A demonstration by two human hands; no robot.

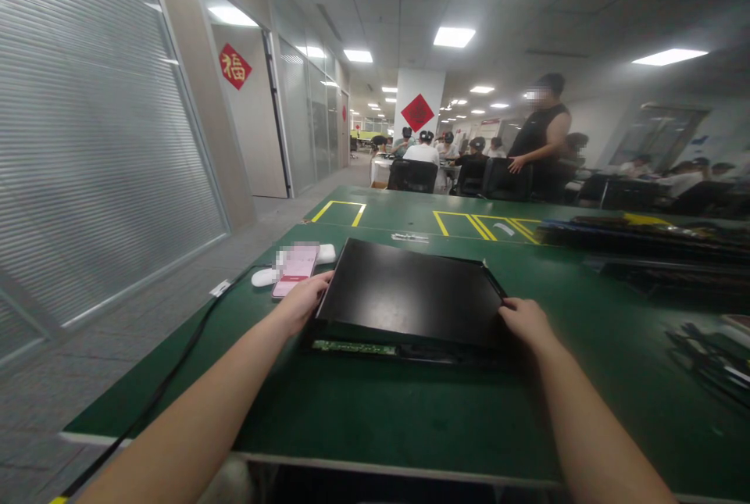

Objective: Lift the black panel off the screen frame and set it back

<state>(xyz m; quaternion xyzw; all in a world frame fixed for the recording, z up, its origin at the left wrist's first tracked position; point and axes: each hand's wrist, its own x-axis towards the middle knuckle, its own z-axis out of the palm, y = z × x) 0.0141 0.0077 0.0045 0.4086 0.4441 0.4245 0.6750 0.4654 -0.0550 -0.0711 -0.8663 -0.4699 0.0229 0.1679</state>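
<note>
A flat black display panel (416, 289) is in front of me over the green table, its glossy face up. My left hand (308, 297) grips its left edge, and my right hand (527, 320) pinches the right edge, where a thin strip of frame shows. Some fingertips are hidden behind the panel's sides. Along the near side, just below the panel, lies a narrow green circuit board (355, 348) beside a dark strip. Whether the panel rests on the table or is slightly raised, I cannot tell.
A phone (297, 269) and a white mouse (265, 277) lie left of the panel. A black cable (199, 332) crosses the table's left edge. Dark stacked parts (609, 232) and loose cables (706, 359) are at right. A person (542, 133) stands beyond the table.
</note>
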